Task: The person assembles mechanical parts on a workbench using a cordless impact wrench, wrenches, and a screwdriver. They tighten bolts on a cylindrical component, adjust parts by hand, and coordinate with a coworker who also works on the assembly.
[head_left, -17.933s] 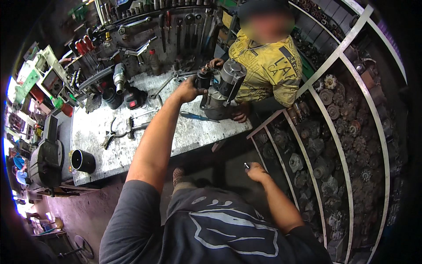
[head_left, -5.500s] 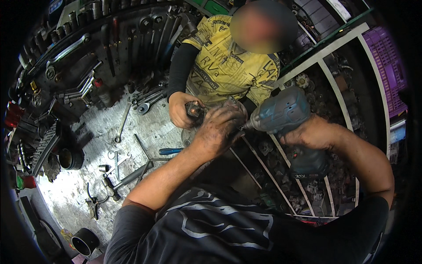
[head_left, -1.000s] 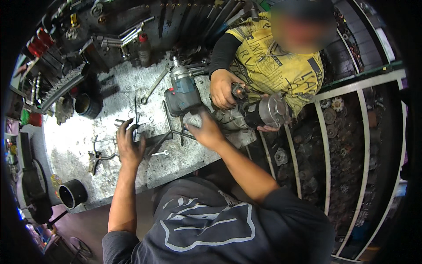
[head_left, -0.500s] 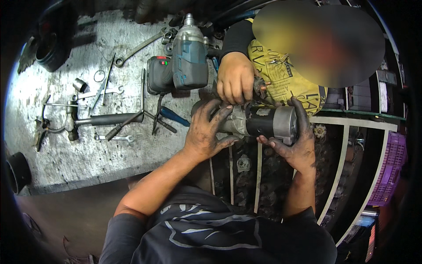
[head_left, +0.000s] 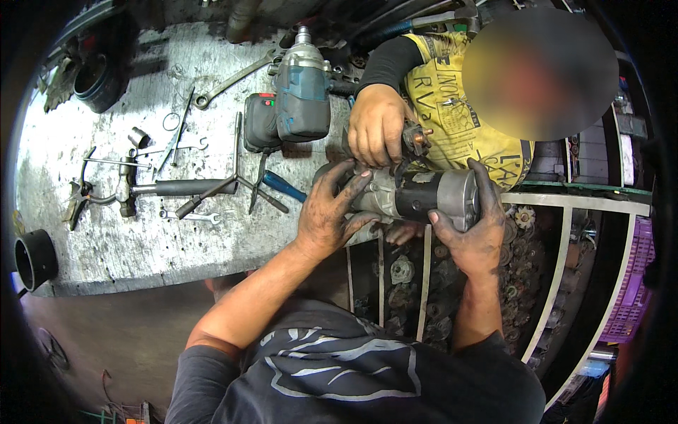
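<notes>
A starter motor [head_left: 418,196] with a black barrel and silver metal ends lies crosswise at the bench's right edge. My left hand [head_left: 330,205], grease-stained, is closed round its left end housing, thumb toward me. On its right end cap my right hand [head_left: 474,230] grips with thumb and fingers spread round the metal. Behind the motor, a co-worker's hand [head_left: 380,126] rests on a dark cylindrical part with copper studs [head_left: 418,139], which sits against the motor's far side. Another hand [head_left: 405,231] shows partly beneath the motor; whose it is I cannot tell.
A teal cordless impact wrench [head_left: 304,92] stands on the metal bench [head_left: 127,258]. Left of it lie a hammer [head_left: 127,187], spanners [head_left: 233,81], a three-armed wrench [head_left: 236,173] and a blue-handled screwdriver [head_left: 284,186]. Shelves of metal parts [head_left: 402,272] and a purple crate [head_left: 632,286] are at the right.
The view has shifted slightly. My right thumb has moved up onto the end cap, and a hand has appeared under the motor. Both my hands keep their hold.
</notes>
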{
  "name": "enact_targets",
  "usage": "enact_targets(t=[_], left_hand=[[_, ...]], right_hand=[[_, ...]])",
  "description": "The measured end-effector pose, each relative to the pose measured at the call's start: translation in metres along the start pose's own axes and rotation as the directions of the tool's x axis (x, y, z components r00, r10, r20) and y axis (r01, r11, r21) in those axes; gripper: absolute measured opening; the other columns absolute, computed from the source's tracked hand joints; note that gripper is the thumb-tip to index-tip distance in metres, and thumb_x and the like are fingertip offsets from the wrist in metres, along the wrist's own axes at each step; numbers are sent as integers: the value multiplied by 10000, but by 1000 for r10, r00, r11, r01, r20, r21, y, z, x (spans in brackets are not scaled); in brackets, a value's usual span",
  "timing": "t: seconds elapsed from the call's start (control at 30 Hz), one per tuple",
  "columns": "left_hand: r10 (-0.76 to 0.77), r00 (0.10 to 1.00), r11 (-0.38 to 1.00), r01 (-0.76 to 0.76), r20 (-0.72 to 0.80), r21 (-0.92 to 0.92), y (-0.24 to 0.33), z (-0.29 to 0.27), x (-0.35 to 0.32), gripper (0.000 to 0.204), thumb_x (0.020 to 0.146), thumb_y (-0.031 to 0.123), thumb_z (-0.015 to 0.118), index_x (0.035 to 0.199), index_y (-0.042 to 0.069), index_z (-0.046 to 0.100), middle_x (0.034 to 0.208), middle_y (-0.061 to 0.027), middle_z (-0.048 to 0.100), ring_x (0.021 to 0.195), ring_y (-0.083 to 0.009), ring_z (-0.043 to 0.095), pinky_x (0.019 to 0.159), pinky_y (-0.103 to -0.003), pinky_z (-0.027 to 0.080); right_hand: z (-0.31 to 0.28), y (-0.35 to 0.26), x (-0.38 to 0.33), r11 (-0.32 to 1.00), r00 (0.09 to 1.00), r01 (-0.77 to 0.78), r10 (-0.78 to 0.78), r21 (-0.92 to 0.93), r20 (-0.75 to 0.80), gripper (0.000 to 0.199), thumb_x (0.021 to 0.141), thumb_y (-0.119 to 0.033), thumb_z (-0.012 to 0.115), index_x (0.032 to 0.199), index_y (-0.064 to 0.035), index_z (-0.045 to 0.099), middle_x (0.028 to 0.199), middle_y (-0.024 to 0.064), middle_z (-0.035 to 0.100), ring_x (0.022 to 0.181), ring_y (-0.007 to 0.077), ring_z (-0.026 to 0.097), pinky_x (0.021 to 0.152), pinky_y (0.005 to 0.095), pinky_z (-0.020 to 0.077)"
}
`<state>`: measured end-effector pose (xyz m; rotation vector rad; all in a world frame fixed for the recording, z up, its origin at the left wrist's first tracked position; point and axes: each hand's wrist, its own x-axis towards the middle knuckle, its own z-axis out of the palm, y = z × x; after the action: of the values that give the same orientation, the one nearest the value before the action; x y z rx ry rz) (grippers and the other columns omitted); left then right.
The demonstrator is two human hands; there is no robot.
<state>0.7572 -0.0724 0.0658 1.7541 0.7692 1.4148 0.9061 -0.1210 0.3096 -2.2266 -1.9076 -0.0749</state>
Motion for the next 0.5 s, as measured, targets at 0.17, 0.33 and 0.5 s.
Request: enact_targets(t=[0.17,0.33,0.5], left_hand=[[-26,1000,1000,26,16,6,0,-1,0,940,754,309,950,1589,251,520,1480,-212,551,1293,-434,601,1064,-511,535],[-37,999,999,37,37,-24,4,-7,4,925,758,279,953,1578,238,526,1502,-202,544,1303,-424,598,1082,-526,516],[204,979,977,-205,-26,-59,46,-17,4,975,725,199,929,1572,50,472,1497,-234,572,1360,-433,562,1156,-561,452]], right_hand=[[3,-3,1,1000,1000,-25,25,-8,-10,904,668,-139,937,1482,-47,556,1168,202,649,1090,383,670,979,477,543],[-4,-2,1,998,995,-68,67,2,80,1054,638,-174,971,1562,-51,478,1308,226,625,1227,395,626,1074,476,505],[-26,30,1,713,963,-155,-45,683,265,1498,591,-537,1020,1682,71,193,1649,282,385,1553,373,369,1283,461,279]])
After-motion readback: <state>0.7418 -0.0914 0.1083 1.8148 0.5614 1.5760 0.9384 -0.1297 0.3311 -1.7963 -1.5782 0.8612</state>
